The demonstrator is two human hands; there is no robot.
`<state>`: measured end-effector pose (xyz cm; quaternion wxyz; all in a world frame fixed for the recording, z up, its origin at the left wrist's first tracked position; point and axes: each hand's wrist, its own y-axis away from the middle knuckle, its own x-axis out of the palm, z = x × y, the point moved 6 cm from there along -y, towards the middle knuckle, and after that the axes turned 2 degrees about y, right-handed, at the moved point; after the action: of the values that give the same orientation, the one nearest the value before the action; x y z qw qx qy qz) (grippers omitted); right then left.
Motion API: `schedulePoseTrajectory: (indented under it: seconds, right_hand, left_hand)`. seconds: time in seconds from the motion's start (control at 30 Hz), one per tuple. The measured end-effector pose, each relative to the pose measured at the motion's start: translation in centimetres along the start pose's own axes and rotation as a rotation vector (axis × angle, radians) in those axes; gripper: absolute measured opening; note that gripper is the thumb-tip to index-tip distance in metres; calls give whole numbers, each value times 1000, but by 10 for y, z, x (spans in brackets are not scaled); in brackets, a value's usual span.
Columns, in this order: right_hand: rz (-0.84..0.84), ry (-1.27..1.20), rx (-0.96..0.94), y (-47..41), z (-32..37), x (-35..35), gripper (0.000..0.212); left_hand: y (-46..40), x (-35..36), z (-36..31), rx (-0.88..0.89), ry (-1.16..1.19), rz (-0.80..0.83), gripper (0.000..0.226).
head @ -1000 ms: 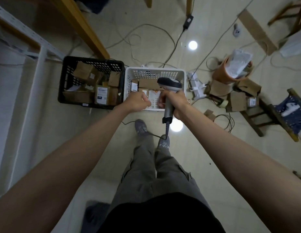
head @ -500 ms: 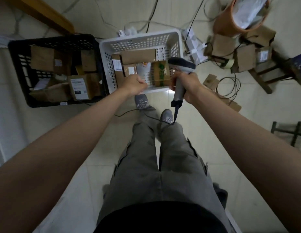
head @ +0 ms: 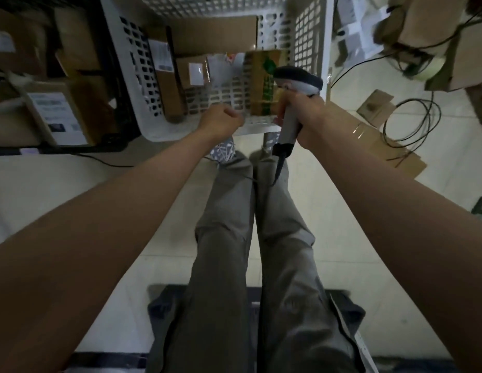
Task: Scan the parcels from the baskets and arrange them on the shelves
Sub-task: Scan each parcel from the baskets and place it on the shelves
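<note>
Dim indoor light, a soft pale sheen on the floor tiles (head: 339, 200), motion blur smearing the upper corners, and wide-angle bending toward every edge.

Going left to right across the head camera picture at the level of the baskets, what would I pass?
Black basket of parcels → white basket → left hand → green-printed box → scanner in the right hand → flat cardboard → coiled cable.

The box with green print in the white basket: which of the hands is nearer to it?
The right. The right hand, gripping the scanner, overlaps the right edge of the box with green print. The left hand, curled into a fist, sits off the box's lower left corner, at the basket rim.
</note>
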<state>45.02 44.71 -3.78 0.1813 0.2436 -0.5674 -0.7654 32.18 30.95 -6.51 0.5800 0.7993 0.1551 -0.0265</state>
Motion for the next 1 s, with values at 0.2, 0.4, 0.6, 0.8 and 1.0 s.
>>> schedulePoseTrajectory:
  seconds: [0.2,0.4,0.6,0.8,1.0]
  right_hand:
    - [66,-73,26,-92,-8,3,16]
    - [104,-106,117,-156,-25,13,27]
    - [151,-59,199,-188,-33,16,20]
    - [140,-170,169,-191,-40,8,27]
    - [170,-231,109,-160,-33,6,4]
  left_hand:
    - [-100,43,17,-20,116,-73,37]
    - [-166,79,26,12,217,-161,63]
    - [-202,108,20,44,308,-145,80]
    - [-201,103,26,-27,299,-230,106]
    - [-169,79,20,-51,240,-292,100]
